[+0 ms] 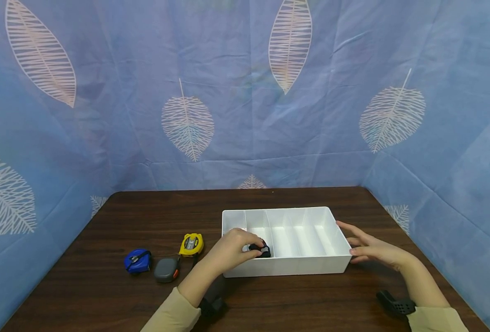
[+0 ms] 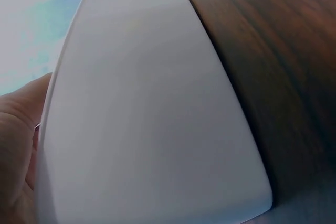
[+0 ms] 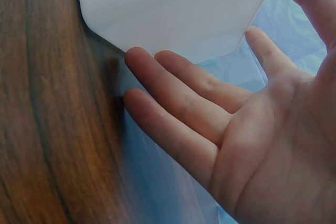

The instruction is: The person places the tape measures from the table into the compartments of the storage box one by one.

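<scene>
A white divided box lies on the table. My left hand reaches over its front wall and pinches a black tape measure with grey parts, low in the second compartment from the left. The fingers cover part of it. The left wrist view is mostly the box's outer wall, with the thumb at its rim; the tape measure is hidden there. On the box's right end, my right hand touches the wall with spread, nearly straight fingers, holding nothing.
Left of the box lie a blue tape measure, a dark grey one with an orange button, and a yellow one. They rest on the dark wooden table. Behind hangs a blue leaf-patterned cloth.
</scene>
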The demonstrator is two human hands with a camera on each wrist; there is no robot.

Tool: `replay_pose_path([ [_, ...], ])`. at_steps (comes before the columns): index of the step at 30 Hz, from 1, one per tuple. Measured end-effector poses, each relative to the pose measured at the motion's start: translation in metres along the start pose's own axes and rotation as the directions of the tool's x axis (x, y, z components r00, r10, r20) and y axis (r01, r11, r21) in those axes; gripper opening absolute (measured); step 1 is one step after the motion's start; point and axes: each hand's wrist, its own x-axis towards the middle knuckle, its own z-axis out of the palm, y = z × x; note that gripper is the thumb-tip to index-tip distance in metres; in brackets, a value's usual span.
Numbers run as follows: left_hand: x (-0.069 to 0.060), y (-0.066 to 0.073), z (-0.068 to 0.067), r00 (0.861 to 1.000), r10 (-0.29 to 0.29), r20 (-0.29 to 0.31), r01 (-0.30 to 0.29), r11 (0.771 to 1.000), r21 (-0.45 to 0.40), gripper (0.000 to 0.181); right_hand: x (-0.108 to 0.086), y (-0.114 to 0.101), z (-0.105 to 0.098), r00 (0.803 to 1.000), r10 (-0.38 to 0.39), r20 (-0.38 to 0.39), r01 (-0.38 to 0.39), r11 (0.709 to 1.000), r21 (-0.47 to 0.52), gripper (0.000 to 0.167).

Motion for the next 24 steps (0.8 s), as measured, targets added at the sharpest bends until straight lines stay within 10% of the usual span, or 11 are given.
replay_pose_path([
  [24, -0.008, 0.013, -0.013, 0.999, -0.026, 0.025, 0.020, 0.978, 0.206, 0.037, 0.001, 0.001, 0.000, 1.000, 0.005, 0.000, -0.005, 1.000, 0.000, 0.073],
])
